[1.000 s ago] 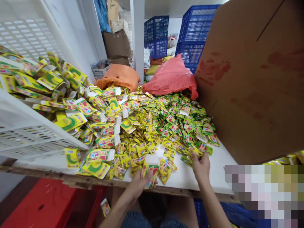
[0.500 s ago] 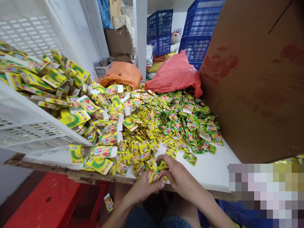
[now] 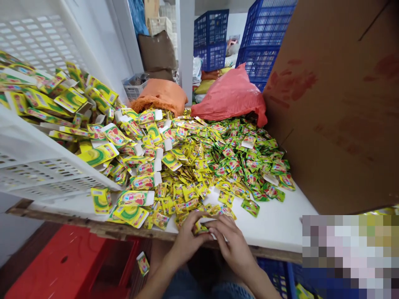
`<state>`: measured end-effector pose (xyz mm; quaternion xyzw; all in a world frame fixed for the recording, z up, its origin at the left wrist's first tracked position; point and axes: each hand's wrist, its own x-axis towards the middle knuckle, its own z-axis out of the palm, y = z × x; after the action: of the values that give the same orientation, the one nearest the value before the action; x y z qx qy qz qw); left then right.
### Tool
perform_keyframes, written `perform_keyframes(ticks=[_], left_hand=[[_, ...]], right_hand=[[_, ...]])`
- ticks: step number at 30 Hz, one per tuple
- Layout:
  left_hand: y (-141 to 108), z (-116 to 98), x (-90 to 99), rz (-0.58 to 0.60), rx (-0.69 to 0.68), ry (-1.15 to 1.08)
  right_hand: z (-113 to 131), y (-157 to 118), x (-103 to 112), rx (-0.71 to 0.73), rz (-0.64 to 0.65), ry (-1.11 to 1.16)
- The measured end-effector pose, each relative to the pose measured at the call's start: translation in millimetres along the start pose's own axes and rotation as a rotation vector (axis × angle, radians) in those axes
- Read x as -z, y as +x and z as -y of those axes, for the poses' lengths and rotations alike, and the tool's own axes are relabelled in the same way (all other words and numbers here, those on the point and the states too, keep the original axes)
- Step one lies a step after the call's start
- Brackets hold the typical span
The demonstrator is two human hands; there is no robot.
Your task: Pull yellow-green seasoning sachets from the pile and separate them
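Yellow carton (image 3: 200,227) sits between left hand (image 3: 186,241) and right hand (image 3: 234,241), forearms converging at the counter's (image 3: 268,230) front edge. Left fingers (image 3: 195,215) pinch one end; right fingers (image 3: 220,224) curl over the other.

A white tabletop (image 3: 274,230) with a worn wooden front edge (image 3: 67,222) spreads before us, heavily laden. At left we see yellow cartons (image 3: 115,136), many with white flaps open, spilling from a perforated white crate (image 3: 51,143). Yellow packets (image 3: 188,192) cover the middle, while green packets (image 3: 232,166) pile toward the right, one lying apart near the front. Along the back we find an orange sack (image 3: 163,93) and a red bag (image 3: 233,97), both slumped behind the packets.
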<state>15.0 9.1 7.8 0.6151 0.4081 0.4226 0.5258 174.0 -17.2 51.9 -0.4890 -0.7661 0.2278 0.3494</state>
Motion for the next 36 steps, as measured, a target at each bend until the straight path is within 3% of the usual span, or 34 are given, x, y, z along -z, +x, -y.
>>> perform_keyframes(ticks=[3, 5, 10, 13, 18, 21, 24, 28, 30, 32, 36], left_hand=[[-11.2, 17.8, -1.4, -0.291, -0.166, 0.083], [-18.5, 27.9, -0.9, -0.351, -0.247, 0.111], [-27.2, 31.1, 5.0, -0.325, -0.330, 0.146], [-29.7, 27.2, 8.9, -0.296, -0.296, 0.145], [-32.5, 23.1, 16.5, -0.276, -0.257, 0.182], [-30.1, 14.2, 22.6, -0.183, -0.261, 0.203], [-26.8, 3.0, 25.9, -0.121, -0.291, 0.229], [-26.2, -3.5, 24.3, -0.183, -0.307, 0.175], [-26.8, -4.0, 24.1, -0.186, -0.309, 0.170], [-27.2, -5.1, 25.7, -0.118, -0.336, 0.197], [-27.3, -10.9, 28.6, -0.073, -0.390, 0.199]], right_hand=[[-13.9, -9.7, -19.7, -0.069, -0.247, 0.067], [-20.8, -15.3, -32.0, -0.084, -0.348, 0.114], [-22.7, -21.8, -46.6, -0.055, -0.395, 0.169], [-20.1, -22.1, -45.7, -0.048, -0.418, 0.179], [-18.2, -20.0, -40.0, 0.060, -0.314, 0.172], [-15.1, -17.5, -38.3, 0.087, -0.250, 0.161], [-11.3, -14.7, -39.8, 0.065, -0.249, 0.136], [-9.6, -11.8, -42.0, -0.004, -0.361, 0.175], [-9.8, -11.6, -40.4, 0.033, -0.323, 0.167], [-9.4, -12.5, -37.5, 0.092, -0.241, 0.143], [-3.3, -14.3, -33.8, 0.112, -0.250, 0.113]])
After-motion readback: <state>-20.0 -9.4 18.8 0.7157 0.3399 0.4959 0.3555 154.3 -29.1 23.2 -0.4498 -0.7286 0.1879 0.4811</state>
